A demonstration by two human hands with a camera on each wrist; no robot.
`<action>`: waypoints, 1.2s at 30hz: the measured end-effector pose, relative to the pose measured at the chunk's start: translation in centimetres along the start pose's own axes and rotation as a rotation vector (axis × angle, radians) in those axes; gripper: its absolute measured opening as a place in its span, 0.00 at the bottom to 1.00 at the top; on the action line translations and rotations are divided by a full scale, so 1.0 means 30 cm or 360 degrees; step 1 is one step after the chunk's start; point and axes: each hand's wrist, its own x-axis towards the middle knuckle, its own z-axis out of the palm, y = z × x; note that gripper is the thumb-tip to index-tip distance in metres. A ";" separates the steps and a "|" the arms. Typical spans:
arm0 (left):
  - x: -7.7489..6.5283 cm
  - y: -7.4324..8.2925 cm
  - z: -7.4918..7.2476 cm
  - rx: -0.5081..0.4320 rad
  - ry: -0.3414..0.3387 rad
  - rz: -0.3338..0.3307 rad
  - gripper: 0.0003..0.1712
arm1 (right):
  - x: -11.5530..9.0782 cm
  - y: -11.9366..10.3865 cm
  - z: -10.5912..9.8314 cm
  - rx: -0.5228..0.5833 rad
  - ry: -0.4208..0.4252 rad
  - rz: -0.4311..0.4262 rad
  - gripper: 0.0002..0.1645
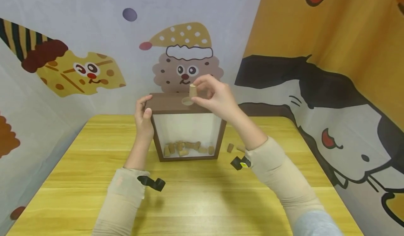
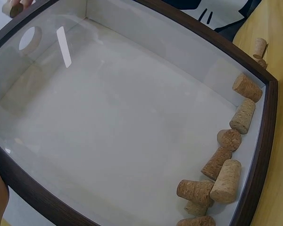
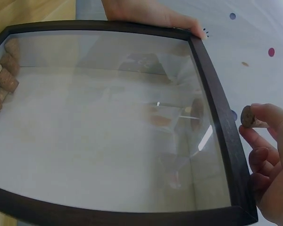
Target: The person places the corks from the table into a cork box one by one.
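Note:
A dark-framed shadow box (image 1: 189,159) with a clear front stands upright on the table, a round hole (image 1: 187,101) in its top. Several corks (image 2: 226,181) lie along its bottom inside. My right hand (image 1: 217,95) pinches a cork (image 1: 193,90) between thumb and fingertips, just over the hole; in the right wrist view this cork (image 3: 248,117) is beside the frame's top edge. With my left hand (image 1: 144,118) I grip the box's upper left corner, thumb at the front and fingers over the top; the left wrist view shows only part of that hand.
To the right of the box, a loose cork (image 1: 230,147) stands on the wooden table (image 1: 189,201), with another (image 1: 240,148) partly behind my right sleeve. A printed cloth (image 1: 132,36) hangs behind the table. Each wrist wears a black camera mount (image 1: 153,183).

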 end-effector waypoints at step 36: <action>-0.001 0.005 -0.004 0.0030 -0.0036 -0.0017 0.53 | -0.143 0.038 -0.048 0.0048 0.0123 -0.0190 0.13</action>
